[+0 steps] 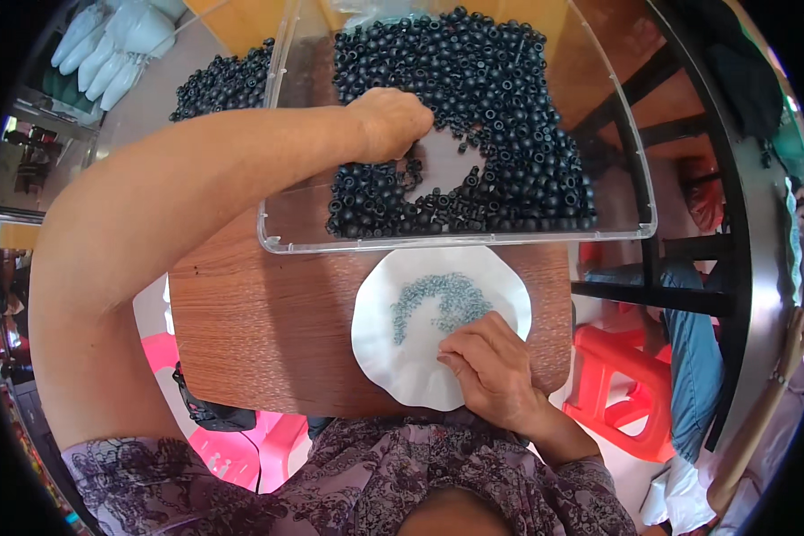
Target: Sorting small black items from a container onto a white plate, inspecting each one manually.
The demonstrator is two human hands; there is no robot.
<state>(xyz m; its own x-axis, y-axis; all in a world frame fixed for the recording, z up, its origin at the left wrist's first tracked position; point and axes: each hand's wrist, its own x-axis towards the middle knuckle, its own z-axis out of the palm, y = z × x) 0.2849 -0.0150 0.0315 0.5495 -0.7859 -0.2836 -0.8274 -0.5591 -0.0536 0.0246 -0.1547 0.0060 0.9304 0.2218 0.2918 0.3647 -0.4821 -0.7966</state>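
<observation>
A clear plastic bin [460,239] holds many small round black pieces [531,116], each with a hole or recess, like beads or caps. Inside it, my left hand [391,125] is closed beside a bare patch of the bin's floor; its fingertips are mostly hidden, so what they hold cannot be made out. In front of the bin lies a white wavy-edged plate [371,357] with many tiny translucent bluish pieces [464,304] in a loose arc. Over the plate's right side my right hand [496,371] is pinched shut, thumb against finger, with nothing nameable visible between them.
Everything rests on a brown wood-grain table [250,330]. More black pieces [223,85] lie to the left of the bin. A red plastic stool [621,393] and a dark metal frame [661,299] stand at the right. Another person's arm [768,411] shows at the far right.
</observation>
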